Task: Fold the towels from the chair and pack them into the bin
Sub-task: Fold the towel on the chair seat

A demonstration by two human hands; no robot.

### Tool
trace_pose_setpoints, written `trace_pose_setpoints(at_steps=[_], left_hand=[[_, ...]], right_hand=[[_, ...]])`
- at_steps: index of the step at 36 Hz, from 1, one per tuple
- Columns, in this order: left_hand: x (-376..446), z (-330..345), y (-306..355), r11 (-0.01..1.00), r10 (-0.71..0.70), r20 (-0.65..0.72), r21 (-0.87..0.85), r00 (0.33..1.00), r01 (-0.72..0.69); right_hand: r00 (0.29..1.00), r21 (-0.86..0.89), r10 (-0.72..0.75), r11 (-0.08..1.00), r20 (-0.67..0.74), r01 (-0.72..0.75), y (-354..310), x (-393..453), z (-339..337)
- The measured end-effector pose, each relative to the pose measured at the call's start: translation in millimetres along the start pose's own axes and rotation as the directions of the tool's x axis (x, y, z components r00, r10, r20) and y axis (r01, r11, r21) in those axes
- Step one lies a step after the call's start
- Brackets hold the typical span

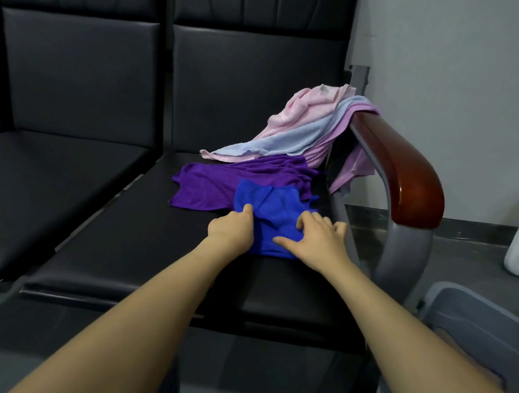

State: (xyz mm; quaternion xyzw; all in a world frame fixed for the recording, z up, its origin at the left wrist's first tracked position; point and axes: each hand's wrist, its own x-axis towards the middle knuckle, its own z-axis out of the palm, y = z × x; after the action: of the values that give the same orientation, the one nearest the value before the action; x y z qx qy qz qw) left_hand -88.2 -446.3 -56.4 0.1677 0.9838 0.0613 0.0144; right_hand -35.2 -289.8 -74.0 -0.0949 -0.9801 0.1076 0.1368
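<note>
- A row of black padded leather-look chairs [105, 185] fills most of the view; the towels lie on the rightmost seat.
- A grey plastic bin [471, 312] stands on the floor at lower right, beside that seat; only its rim and one corner show.
- A glossy reddish-brown wooden armrest [407, 173] on a grey metal frame bounds the seat's right side.
- A heap of pale towels, pink, light blue and lilac [306, 129], drapes from the armrest down onto the seat.
- A deep purple towel [222, 181] lies spread flat in front of that heap.
- A crumpled royal-blue towel [266, 209] overlaps the purple one's near edge.
- The right hand [316, 240] rests on the blue towel, fingers spread and slightly bent, pressing the cloth.
- The left hand [234, 228] pinches the blue towel's left edge with curled fingers.
- No readable writing or labels appear anywhere.
</note>
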Motion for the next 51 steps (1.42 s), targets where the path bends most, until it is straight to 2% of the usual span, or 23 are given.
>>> trace_pose_setpoints(at_steps=[3, 6, 9, 12, 14, 20, 26, 31, 33, 36, 40, 42, 47, 51], left_hand=[[-3, -5, 1, 1.0, -0.014, 0.052, 0.026, 0.999, 0.013], [-8, -6, 4, 0.998, -0.033, 0.067, 0.055, 0.997, 0.03], [-16, -7, 8, 0.988, -0.023, -0.031, 0.152, 0.999, 0.027], [-19, -6, 12, 0.974, 0.062, -0.197, 0.228, 0.979, -0.016], [-19, -8, 15, 0.973, 0.096, -0.226, 0.225, 0.969, -0.044], [-16, -3, 19, 0.936, 0.303, -0.103, 0.219, 0.947, -0.275], [-15, 2, 20, 0.909, 0.382, -0.071, 0.21, 0.922, -0.36], [-10, 6, 28, 0.931, 0.357, -0.148, 0.141, 0.922, -0.337], [-9, 8, 33, 0.935, 0.35, -0.16, 0.115, 0.923, -0.335], [-6, 11, 36, 0.935, 0.353, -0.18, 0.103, 0.918, -0.339], [-5, 9, 39, 0.935, 0.348, -0.151, 0.133, 0.925, -0.33], [-6, 7, 42, 0.934, 0.35, -0.161, 0.134, 0.923, -0.331], [-1, 7, 49, 0.934, 0.353, -0.204, 0.023, 0.913, -0.356], [5, 9, 55, 0.879, 0.337, -0.21, -0.28, 0.918, -0.387]], right_hand=[[0.998, 0.001, -0.057, 0.998, -0.013, 0.057, 4, -4, -4], [0.987, -0.121, -0.16, 0.98, -0.031, 0.155, 8, -8, -10], [0.979, -0.22, -0.205, 0.955, -0.003, 0.2, 6, -14, -14], [0.991, -0.205, -0.132, 0.97, 0.022, 0.133, 2, -17, -16], [0.999, -0.214, -0.047, 0.976, 0.022, 0.05, 0, -19, -20], [0.994, -0.199, 0.094, 0.977, 0.061, -0.08, 5, -22, -29], [0.99, -0.171, 0.101, 0.982, 0.094, -0.084, 1, -27, -35], [0.991, -0.177, 0.077, 0.983, 0.112, -0.056, -7, -30, -38], [0.991, -0.124, 0.103, 0.988, 0.082, -0.093, -5, -30, -38], [0.983, 0.06, 0.182, 0.981, 0.038, -0.184, -1, -32, -38], [0.972, 0.259, 0.233, 0.939, 0.005, -0.227, 3, -34, -38], [0.971, 0.293, 0.237, 0.929, 0.003, -0.228, 4, -35, -38], [0.981, 0.196, 0.194, 0.962, -0.009, -0.188, 4, -41, -41], [0.978, 0.056, 0.207, 0.977, 0.003, -0.207, 5, -40, -42]])
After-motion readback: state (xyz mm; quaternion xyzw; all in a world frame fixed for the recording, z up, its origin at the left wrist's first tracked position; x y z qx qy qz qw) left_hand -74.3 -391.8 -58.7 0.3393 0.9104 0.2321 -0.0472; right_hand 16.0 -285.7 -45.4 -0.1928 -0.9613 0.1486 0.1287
